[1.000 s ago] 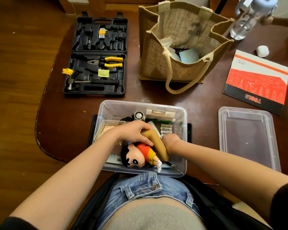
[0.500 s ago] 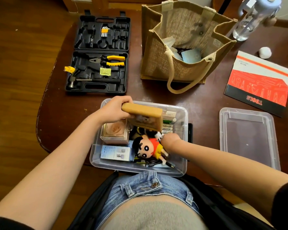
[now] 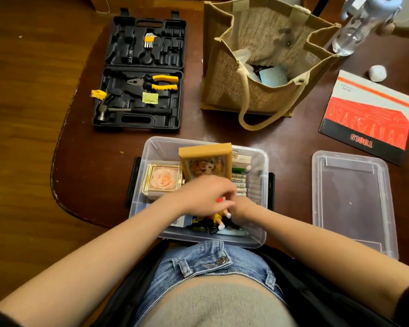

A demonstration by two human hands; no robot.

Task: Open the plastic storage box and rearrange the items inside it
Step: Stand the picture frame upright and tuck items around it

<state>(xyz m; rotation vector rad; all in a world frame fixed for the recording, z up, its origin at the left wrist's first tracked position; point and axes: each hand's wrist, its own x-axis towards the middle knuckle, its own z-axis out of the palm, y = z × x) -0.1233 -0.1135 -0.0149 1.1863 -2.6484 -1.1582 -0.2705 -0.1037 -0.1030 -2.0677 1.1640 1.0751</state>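
The lid (image 3: pixel 351 204) is already off; inside the box (image 3: pixel 261 161), a doll (image 3: pixel 220 217) is gripped by the left hand (image 3: pixel 206 195). The right hand's (image 3: pixel 242 208) grip cannot be told.

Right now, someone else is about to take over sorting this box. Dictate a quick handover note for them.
Left hand: over the doll in the box; blurred, grip unclear.
Right hand: beside the doll, fingers hidden.
Box: open at the near table edge; lid lies to its right.
Inside: brown frame propped upright at the back, rose box at left, batteries at right, doll in front.
Done: box opened, frame stood up.
Left: settle the doll and the loose bits under it.
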